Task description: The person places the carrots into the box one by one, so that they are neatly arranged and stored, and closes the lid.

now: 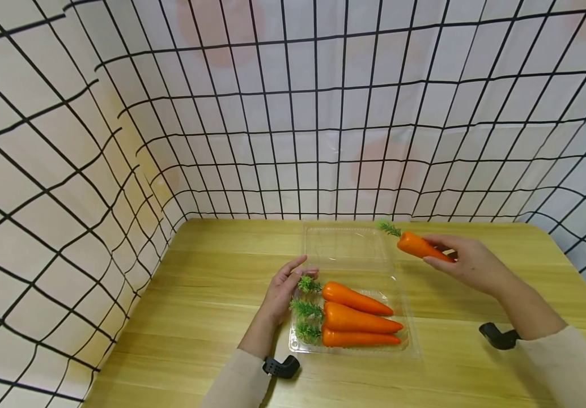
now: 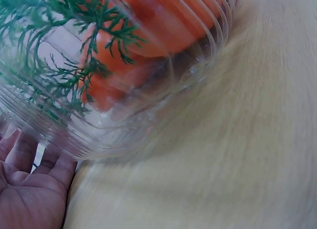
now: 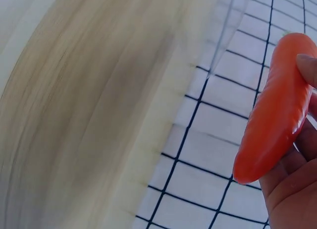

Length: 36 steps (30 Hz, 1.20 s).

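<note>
My right hand [image 1: 468, 263] holds an orange toy carrot [image 1: 415, 245] between thumb and fingers, raised above the table at the right. Its green top points to the left and away from me. In the right wrist view the thumb lies on one side of the carrot [image 3: 277, 110]. Three more carrots [image 1: 361, 318] lie side by side in a clear plastic container [image 1: 410, 340], green tops to the left. My left hand [image 1: 280, 292] rests at the container's left side, its fingers [image 2: 22, 152] extended and touching the clear wall.
The container's clear lid [image 1: 346, 246] lies folded back towards the far edge of the wooden table [image 1: 211, 294]. Black wire grid panels [image 1: 293, 113] with white sheeting behind stand around the back and sides. Each wrist wears a black band [image 1: 281, 368].
</note>
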### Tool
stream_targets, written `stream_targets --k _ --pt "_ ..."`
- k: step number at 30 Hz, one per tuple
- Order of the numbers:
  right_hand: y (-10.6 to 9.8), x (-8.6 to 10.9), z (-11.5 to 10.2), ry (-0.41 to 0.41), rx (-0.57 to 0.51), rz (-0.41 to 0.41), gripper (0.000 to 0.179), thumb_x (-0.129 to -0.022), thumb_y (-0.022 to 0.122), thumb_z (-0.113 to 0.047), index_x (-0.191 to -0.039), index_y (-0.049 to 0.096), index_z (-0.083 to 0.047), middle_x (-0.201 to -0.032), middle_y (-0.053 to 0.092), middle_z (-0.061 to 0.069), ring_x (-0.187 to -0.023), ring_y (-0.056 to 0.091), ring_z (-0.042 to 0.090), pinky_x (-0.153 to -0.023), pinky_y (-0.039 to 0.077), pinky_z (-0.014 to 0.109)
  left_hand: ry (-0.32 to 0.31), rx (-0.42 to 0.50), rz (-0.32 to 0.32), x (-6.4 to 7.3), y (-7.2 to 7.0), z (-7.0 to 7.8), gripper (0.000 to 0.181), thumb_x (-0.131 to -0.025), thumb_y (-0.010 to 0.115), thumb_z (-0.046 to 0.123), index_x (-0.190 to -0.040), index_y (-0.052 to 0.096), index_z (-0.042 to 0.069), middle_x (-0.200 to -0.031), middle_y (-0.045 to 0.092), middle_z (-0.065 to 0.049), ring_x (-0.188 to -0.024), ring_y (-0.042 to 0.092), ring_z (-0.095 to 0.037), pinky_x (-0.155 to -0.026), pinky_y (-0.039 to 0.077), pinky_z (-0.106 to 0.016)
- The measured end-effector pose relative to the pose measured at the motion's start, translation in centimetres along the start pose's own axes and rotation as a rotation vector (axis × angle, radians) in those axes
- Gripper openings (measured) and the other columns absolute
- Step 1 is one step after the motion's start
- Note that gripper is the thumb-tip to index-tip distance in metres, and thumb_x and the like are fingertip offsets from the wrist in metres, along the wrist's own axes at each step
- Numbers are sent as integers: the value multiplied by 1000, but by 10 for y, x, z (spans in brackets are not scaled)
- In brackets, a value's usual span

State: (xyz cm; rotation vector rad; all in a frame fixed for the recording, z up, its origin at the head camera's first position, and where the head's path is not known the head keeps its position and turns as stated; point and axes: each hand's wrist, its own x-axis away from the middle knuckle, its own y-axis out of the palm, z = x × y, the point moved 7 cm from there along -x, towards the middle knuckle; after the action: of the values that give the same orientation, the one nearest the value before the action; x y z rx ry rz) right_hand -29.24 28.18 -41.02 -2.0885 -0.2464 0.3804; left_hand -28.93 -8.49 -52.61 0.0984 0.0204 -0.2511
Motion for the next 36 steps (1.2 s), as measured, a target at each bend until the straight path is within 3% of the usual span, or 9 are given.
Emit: stream_targets --k 4,6,11,17,29,36 --pt "2 2 -11 -41 -2 18 46 -95 75 -26 -134 65 -5 -115 74 15 -99 68 27 -72 59 20 -2 3 -5 0 1 0 51 -110 46 32 -154 42 6 -137 65 -21 -116 66 -9 -88 46 -18" --pt "3 3 -16 -53 -4 15 46 -94 76 -25 -134 65 -5 -114 74 14 -97 69 26 -71 60 21 0 6 -9 0 1 1 50 -110 46 31 -154 42 7 -138 64 -22 -115 66 -8 -87 46 -17" --pt "10 7 -27 -73 1 -12 46 -94 76 -27 -134 66 -6 -115 75 12 -96 70 23 -71 60 23 6 14 -15 0 2 1 49 -110 45 30 -154 42 8 -139 63 -24 -109 67 -5 -68 40 -15" --pt "19 12 -43 -111 -25 -34 45 -93 77 -27 -132 67 -7 -115 75 9 -95 71 19 -71 60 21 3 16 -14 0 2 0 48 -110 45 29 -154 43 9 -139 64 -21 -112 67 -5 -73 42 -16" --pt "41 18 -71 -213 -64 -11 43 -91 79 -22 -130 69 -10 -111 76 2 -92 68 4 -69 60 21 6 13 -15 1 1 1 48 -111 44 28 -154 42 8 -138 63 -23 -109 67 -3 -65 39 -16" --pt "54 20 -90 -245 -105 -51 43 -91 78 -22 -132 68 -13 -114 76 0 -93 66 1 -70 59 20 11 17 -15 0 1 1 47 -111 44 27 -154 43 8 -138 62 -25 -107 66 -3 -62 38 -16"
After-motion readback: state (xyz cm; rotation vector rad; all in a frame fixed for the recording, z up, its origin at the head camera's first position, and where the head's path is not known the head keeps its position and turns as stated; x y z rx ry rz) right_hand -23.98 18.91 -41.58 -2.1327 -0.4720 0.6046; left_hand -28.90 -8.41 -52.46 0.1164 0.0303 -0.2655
